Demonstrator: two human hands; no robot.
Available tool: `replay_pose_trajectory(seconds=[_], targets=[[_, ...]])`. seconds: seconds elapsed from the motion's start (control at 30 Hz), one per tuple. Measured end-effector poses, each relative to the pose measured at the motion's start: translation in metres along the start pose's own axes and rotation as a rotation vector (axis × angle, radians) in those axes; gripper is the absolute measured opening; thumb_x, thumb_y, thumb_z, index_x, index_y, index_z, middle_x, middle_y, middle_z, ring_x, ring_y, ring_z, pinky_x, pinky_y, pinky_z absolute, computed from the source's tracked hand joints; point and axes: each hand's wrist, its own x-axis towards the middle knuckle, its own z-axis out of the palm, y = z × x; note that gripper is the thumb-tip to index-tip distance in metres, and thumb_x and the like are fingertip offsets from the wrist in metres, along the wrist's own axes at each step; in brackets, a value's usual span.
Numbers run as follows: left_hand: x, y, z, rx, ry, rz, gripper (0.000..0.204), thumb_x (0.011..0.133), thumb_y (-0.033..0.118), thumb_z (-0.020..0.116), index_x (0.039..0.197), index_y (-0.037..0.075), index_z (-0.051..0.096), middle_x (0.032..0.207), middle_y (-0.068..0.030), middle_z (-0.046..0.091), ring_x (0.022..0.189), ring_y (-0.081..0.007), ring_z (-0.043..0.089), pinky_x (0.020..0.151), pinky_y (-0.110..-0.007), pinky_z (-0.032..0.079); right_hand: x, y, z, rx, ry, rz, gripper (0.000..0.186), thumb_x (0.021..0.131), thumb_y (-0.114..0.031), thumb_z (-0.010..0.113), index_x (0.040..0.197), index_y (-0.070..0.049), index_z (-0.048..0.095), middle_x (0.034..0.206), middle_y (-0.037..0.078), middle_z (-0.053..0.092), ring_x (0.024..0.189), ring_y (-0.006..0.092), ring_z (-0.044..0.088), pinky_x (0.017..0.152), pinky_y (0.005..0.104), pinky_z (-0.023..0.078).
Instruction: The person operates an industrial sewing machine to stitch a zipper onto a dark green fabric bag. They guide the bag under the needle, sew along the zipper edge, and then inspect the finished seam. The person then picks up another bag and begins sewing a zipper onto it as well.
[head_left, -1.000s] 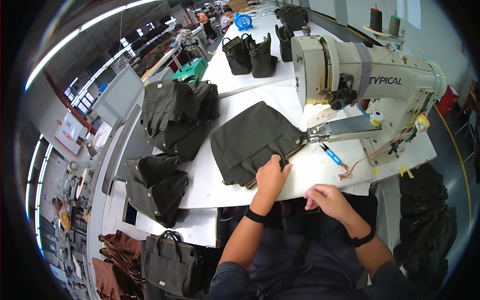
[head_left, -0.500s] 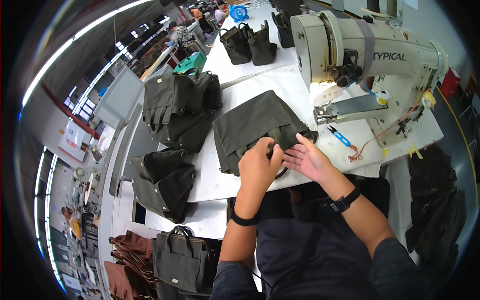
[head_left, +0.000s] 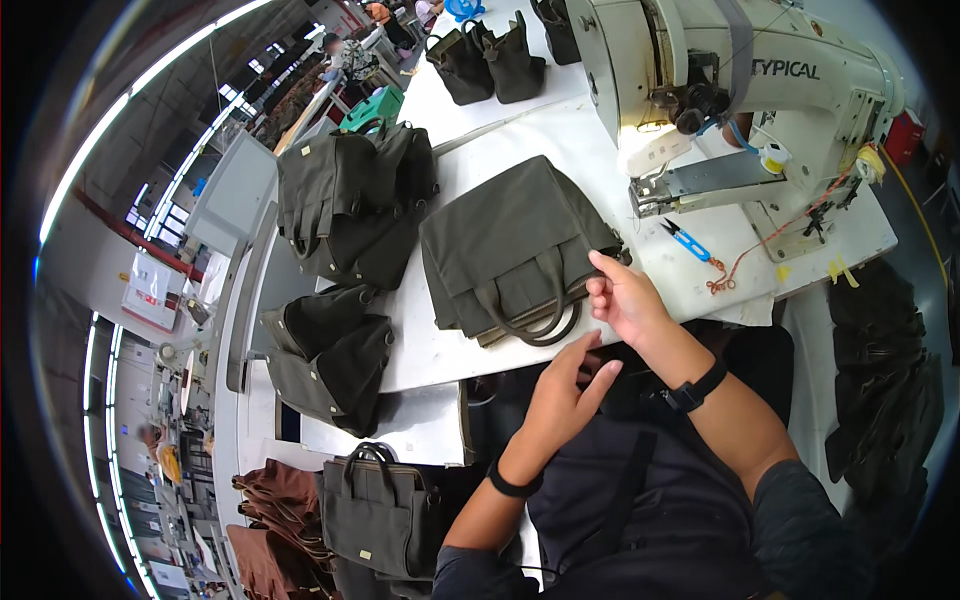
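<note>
A dark green fabric handbag (head_left: 515,245) lies flat on the white table, its two rounded handles (head_left: 548,300) toward me. My right hand (head_left: 630,300) is beside the bag's right lower corner, thumb raised apart from loosely curled fingers, with nothing visible in it. Just off the table's front edge, below the handles, my left hand (head_left: 570,390) has its thumb spread from the bent fingers and holds nothing. Right of the bag lie blue-handled thread snips (head_left: 686,240) with an orange cord tied on.
A cream sewing machine (head_left: 800,95) with its arm (head_left: 710,182) rises at the right. More dark green bags (head_left: 350,200) stand left, others (head_left: 490,62) at the back. Below left are another green bag (head_left: 375,515) and brown pieces (head_left: 280,505). Dark material (head_left: 885,370) hangs at the right.
Both hands have come away from the bag's handle side, the left moving down and right past the table edge. The handles now show fully. My right fingers have curled, and the view has shifted slightly.
</note>
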Motion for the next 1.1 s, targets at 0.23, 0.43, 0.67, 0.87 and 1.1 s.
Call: replay_pose_trajectory(seconds=[0.23, 0.43, 0.67, 0.87, 1.1], targets=[[0.069, -0.026, 0.022, -0.866, 0.294, -0.173, 0.044, 0.108, 0.041, 0.046, 0.124, 0.003, 0.06, 0.11, -0.0051, 0.065, 0.088, -0.0109, 0.064, 0.077, -0.025, 0.05, -0.012, -0.022, 0.037, -0.059, -0.16, -0.18, 0.031, 0.097, -0.024, 0.067, 0.071, -0.008, 0.059, 0.062, 0.002, 0.058, 0.049, 0.0097, 0.047, 0.047, 0.0241, 0.038], [0.116, -0.007, 0.02, -1.049, 0.37, -0.14, 0.052, 0.104, 0.055, 0.047, 0.105, 0.005, 0.063, 0.088, -0.0037, 0.067, 0.076, -0.0128, 0.062, 0.06, -0.027, 0.045, -0.016, -0.015, 0.029, -0.095, -0.007, -0.288, 0.031, 0.094, -0.02, 0.068, 0.068, -0.004, 0.06, 0.061, 0.005, 0.06, 0.048, 0.0097, 0.051, 0.045, 0.0259, 0.039], [0.116, 0.003, 0.029, -1.251, 0.477, -0.292, 0.069, 0.097, 0.07, 0.044, 0.112, 0.005, 0.063, 0.091, -0.0084, 0.069, 0.059, -0.0188, 0.058, 0.046, -0.03, 0.045, -0.02, 0.003, 0.018, 0.015, 0.035, -0.282, 0.031, 0.095, -0.022, 0.068, 0.07, -0.005, 0.06, 0.062, 0.006, 0.062, 0.045, 0.0097, 0.05, 0.043, 0.0256, 0.038], [0.119, -0.041, 0.019, -1.405, 0.467, -0.254, 0.076, 0.098, 0.07, 0.035, 0.133, 0.006, 0.056, 0.112, -0.0192, 0.067, 0.071, -0.0327, 0.062, 0.048, -0.042, 0.048, -0.018, 0.018, 0.005, 0.067, -0.003, -0.203, 0.032, 0.096, -0.025, 0.068, 0.072, -0.005, 0.061, 0.06, 0.005, 0.062, 0.045, 0.0097, 0.051, 0.042, 0.0253, 0.038], [0.144, -0.01, 0.026, -1.234, 0.589, 0.05, 0.057, 0.109, 0.043, 0.037, 0.141, -0.004, 0.045, 0.14, -0.0199, 0.055, 0.126, -0.0357, 0.056, 0.11, -0.052, 0.046, -0.013, -0.015, -0.037, 0.211, -0.001, 0.01, 0.031, 0.101, -0.03, 0.059, 0.105, 0.0, 0.065, 0.071, 0.004, 0.064, 0.051, 0.0096, 0.053, 0.045, 0.0235, 0.038]])
